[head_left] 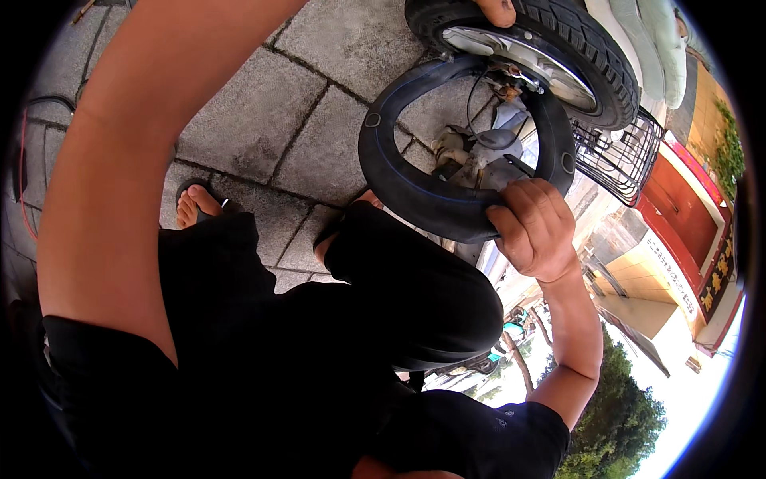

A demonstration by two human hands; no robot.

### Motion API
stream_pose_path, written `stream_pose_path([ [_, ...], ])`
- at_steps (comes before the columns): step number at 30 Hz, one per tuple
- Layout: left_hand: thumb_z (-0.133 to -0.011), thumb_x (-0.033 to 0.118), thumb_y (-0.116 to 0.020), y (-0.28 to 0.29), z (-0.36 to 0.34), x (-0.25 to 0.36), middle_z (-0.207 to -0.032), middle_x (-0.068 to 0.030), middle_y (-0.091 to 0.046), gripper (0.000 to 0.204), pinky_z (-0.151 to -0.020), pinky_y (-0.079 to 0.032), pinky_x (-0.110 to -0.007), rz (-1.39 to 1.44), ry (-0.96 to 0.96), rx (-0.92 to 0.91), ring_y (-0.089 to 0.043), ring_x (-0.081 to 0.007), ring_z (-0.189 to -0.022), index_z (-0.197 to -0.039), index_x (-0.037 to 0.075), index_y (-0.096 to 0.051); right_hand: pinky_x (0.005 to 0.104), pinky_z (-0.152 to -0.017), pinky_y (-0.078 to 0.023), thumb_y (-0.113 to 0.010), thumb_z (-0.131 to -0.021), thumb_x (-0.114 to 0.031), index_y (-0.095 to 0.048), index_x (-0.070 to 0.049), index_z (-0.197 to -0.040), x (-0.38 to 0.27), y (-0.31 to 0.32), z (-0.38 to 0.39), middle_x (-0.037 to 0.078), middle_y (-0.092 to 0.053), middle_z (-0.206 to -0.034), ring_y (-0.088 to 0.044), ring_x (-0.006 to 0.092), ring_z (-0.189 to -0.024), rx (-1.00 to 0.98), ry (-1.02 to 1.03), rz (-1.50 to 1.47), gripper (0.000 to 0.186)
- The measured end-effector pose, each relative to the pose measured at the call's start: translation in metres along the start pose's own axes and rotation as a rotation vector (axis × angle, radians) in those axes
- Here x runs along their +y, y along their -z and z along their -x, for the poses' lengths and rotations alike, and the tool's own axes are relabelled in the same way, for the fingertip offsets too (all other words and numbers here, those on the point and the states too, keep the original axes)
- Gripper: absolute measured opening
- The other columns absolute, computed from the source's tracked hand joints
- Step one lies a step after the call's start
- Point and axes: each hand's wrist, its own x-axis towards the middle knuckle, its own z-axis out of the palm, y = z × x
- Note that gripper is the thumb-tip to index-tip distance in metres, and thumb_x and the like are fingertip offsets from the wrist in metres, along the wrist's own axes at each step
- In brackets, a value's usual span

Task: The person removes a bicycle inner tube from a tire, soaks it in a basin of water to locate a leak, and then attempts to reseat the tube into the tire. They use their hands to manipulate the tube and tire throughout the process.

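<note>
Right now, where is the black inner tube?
In the head view, upper right of centre: the inner tube loops below the wheel, gripped at its lower edge by the right hand.

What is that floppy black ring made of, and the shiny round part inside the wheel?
The inner tube looks like soft matte black rubber: it sags and bends where the right hand grips it. The wheel rim seems to be bare metal, since it is silvery and glints in the sun. The tyre around it looks like harder, treaded rubber.

One head camera looks steeply down, close over the person's lap, at paving stones (239, 128) and a wheel (558, 48).
</note>
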Motion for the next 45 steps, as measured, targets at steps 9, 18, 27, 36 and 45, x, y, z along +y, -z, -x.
stream_pose_path([
  [9, -0.074, 0.021, -0.083, 0.001, 0.000, 0.003, -0.085, -0.0122, -0.078, 0.035, -0.072, -0.058, -0.035, -0.053, 0.015, -0.005, -0.072, -0.0201, -0.077, -0.098, -0.003, -0.077, 0.0453, -0.079, -0.061, -0.075, -0.077, -0.004, -0.063, -0.003, -0.104, 0.000, -0.006, 0.003, 0.017, -0.067, -0.100, -0.071, 0.0336, -0.089, 0.066, 0.012, -0.006, 0.030],
  [18, -0.075, 0.021, -0.084, -0.001, -0.001, -0.003, -0.089, -0.0121, -0.078, 0.039, -0.073, -0.058, -0.035, -0.009, 0.004, 0.009, -0.072, -0.0199, -0.079, -0.103, -0.003, -0.076, 0.0452, -0.077, -0.062, -0.074, -0.074, -0.002, -0.063, -0.002, -0.100, -0.003, -0.010, 0.006, 0.017, -0.068, -0.098, -0.073, 0.0350, -0.089, 0.097, 0.018, -0.001, 0.028],
  [27, -0.075, 0.023, -0.083, 0.000, 0.000, -0.001, -0.089, -0.0126, -0.079, 0.040, -0.075, -0.058, -0.034, -0.086, -0.012, 0.021, -0.073, -0.0205, -0.081, -0.103, -0.004, -0.076, 0.0516, -0.091, -0.057, -0.071, -0.072, -0.002, -0.063, -0.005, -0.107, -0.018, -0.025, 0.035, 0.017, -0.066, -0.110, -0.068, 0.0359, -0.103, -0.137, -0.094, -0.015, 0.036],
  [36, -0.079, 0.019, -0.081, -0.003, 0.017, -0.006, -0.088, -0.0103, -0.078, 0.033, -0.073, -0.058, -0.033, 0.022, 0.017, -0.046, -0.071, -0.0167, -0.079, -0.103, -0.004, -0.076, 0.0529, -0.115, -0.043, -0.066, -0.085, -0.013, -0.067, -0.012, -0.113, -0.044, -0.054, 0.083, 0.013, -0.065, -0.119, -0.062, 0.0309, -0.120, -0.341, -0.266, 0.054, 0.028],
  [45, -0.081, 0.014, -0.079, -0.002, 0.008, 0.017, -0.093, -0.0057, -0.078, 0.034, -0.077, -0.058, -0.031, 0.076, -0.008, -0.076, -0.068, -0.0123, -0.082, -0.110, -0.003, -0.074, 0.0566, -0.118, -0.039, -0.070, -0.083, -0.009, -0.069, -0.014, -0.122, -0.050, -0.042, 0.081, 0.010, -0.064, -0.125, -0.058, 0.0324, -0.131, -0.374, -0.336, 0.097, 0.039],
])
